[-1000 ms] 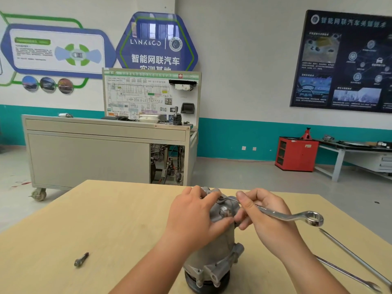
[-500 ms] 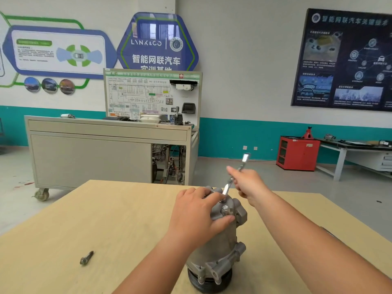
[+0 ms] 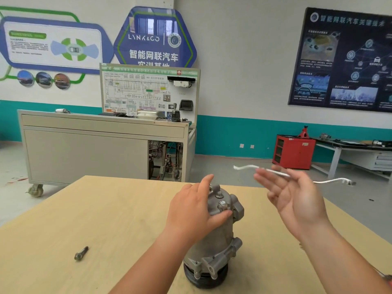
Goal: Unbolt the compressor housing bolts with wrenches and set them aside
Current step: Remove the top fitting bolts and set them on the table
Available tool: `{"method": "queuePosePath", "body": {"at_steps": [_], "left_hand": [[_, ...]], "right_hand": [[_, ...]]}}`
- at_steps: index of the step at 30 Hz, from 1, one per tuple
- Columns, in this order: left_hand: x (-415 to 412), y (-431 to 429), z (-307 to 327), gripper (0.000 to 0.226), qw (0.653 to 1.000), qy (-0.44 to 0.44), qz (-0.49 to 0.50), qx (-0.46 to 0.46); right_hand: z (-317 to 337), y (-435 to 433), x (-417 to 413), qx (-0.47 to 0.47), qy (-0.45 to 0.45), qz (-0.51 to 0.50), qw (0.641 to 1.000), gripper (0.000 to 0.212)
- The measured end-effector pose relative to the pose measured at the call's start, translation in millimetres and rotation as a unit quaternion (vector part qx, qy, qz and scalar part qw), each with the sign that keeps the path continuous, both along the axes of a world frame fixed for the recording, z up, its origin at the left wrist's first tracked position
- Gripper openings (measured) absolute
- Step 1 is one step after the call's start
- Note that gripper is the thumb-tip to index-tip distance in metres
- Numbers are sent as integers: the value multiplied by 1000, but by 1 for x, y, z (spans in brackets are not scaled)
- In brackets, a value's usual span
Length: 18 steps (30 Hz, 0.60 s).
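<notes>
Pale wooden table (image 3: 101, 219), cast-metal compressor (image 3: 214, 242)

- Blue hexagonal sign (image 3: 156, 37) on the back wall, near the room corner: the brand "LYNK&CO" in white across its upper part. Beside it is a round emblem whose lettering is too small to read.
- Same sign, lower down: "智能网联汽车" in large white characters. The line beneath is cut by the top edge of the training board (image 3: 148, 90) and appears to read "实训基地".
- Training board: "HV" with small characters after it, above the wiring diagram. The green header strip is blurred.
- Dark poster (image 3: 343, 60) on the right wall: heading "智能网联汽车关键技术" along its top edge. The smaller captions are unreadable.
- White panel (image 3: 53, 43) at the left of the back wall: its green label and text lines are too small to read.
</notes>
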State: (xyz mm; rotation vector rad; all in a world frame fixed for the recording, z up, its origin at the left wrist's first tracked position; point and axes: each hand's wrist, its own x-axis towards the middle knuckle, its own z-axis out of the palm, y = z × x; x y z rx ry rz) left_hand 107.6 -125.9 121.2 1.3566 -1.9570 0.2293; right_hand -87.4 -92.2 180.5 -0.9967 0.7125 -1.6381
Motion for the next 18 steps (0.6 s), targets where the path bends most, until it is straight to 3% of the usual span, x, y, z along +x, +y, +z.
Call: {"method": "queuePosePath", "body": {"at_steps": [3, 7, 18], "left_hand": [[-1, 1, 0, 91, 1000, 2, 0, -4], [-1, 1, -2, 87, 1000, 8, -1, -17], [-5, 8, 4, 74, 999, -11, 1, -41]], "right_hand": [[-20, 20, 7, -19, 123, -19, 992, 30], [-34, 20, 18, -39, 224, -26, 973, 27], [-38, 19, 27, -71, 290, -40, 954, 25]]}}
